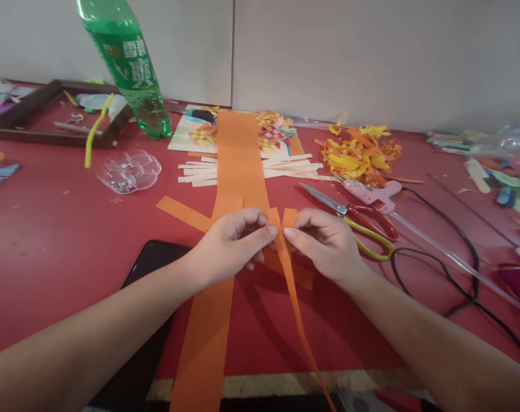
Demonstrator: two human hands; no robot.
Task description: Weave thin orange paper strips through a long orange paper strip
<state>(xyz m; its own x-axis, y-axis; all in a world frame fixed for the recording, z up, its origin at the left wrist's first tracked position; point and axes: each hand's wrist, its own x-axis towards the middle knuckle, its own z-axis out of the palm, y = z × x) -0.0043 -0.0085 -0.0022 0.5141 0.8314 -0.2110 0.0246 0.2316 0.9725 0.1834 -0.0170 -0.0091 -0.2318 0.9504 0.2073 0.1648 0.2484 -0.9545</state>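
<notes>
Both hands are raised at the centre, close together. My left hand (238, 243) pinches one top end of a narrow orange strip (294, 292) between thumb and fingers. Just to its right, my right hand (322, 243) pinches another end piece beside it. The strip hangs down past the table's front edge; whether the two ends belong to one piece I cannot tell. Under and behind my left hand lies a long, wide orange paper band (240, 160). A shorter orange strip (185, 214) lies slantwise to the left of the band.
Scissors (348, 212) and a pink glue gun (373, 194) with a black cord lie right. Behind are paper scraps (360, 153) and white strips (199, 171). Left are a green bottle (128, 68), a clear dish (129, 171), a dark frame (11, 135) and a black phone (154, 257).
</notes>
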